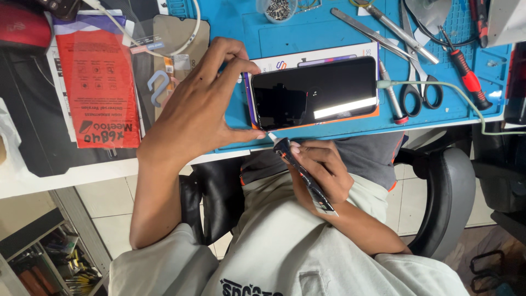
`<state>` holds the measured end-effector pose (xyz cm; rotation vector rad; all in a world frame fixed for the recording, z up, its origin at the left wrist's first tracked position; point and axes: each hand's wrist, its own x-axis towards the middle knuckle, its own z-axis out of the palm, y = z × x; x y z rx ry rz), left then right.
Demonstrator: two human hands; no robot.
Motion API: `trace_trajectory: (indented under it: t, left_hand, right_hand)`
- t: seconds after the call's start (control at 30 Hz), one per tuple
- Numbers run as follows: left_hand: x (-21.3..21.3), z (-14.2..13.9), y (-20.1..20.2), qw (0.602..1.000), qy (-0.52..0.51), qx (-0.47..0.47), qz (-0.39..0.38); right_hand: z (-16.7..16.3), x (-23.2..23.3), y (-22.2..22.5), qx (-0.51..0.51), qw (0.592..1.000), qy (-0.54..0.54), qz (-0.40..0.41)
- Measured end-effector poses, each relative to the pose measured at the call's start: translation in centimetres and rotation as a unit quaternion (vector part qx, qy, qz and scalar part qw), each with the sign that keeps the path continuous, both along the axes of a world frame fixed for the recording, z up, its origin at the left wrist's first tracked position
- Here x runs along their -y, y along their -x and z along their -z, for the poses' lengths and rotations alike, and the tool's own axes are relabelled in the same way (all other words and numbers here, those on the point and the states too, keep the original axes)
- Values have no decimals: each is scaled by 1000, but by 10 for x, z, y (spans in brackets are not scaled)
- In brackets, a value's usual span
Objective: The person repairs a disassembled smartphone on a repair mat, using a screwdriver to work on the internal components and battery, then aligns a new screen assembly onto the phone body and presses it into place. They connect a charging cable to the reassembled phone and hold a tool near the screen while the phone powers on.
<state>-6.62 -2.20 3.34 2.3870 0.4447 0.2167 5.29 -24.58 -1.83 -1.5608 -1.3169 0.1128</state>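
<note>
Blue matting (241, 118) covers the workbench, and a dark smartphone (315, 92) is laid on it, screen up, over a white printed box (307, 56) whose top edge shows beyond the phone. The phone is held at its short end by the left hand (200, 107): the thumb is pressed against the near corner and the fingers are curled over the far edge, so the hand is spread around that end rather than closed. Just beside the left thumb, a black tube with a fine white nozzle (302, 174) is pinched in the right hand (323, 170), fingers wrapped round its barrel, and the nozzle tip is set at the near edge of the phone (whether it actually touches the frame cannot be told). A pale green cable (438, 87) is plugged into the phone end farthest from the left hand. Beyond that end, scissors (419, 90), a red-handled screwdriver (466, 74) and metal tweezers (367, 30) are scattered on the mat. A small clear cup of screws (278, 9) is seen past the left fingers. Outward of the left hand, a red packet (98, 87) and a brown phone panel (181, 49) are laid on a dark mat. Below both hands, a black chair (446, 192) is seen.
</note>
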Motion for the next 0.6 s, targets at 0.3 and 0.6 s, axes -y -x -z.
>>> trace_trajectory:
  t: [0.3,0.6]
  left_hand:
    - [0,-2,-1,1000,-1,3,-2]
    - [0,-5,-1,1000,12,-15,-10]
  right_hand:
    - [1,1,0,4,1000,-1,26]
    - [1,2,0,1,1000,0,24]
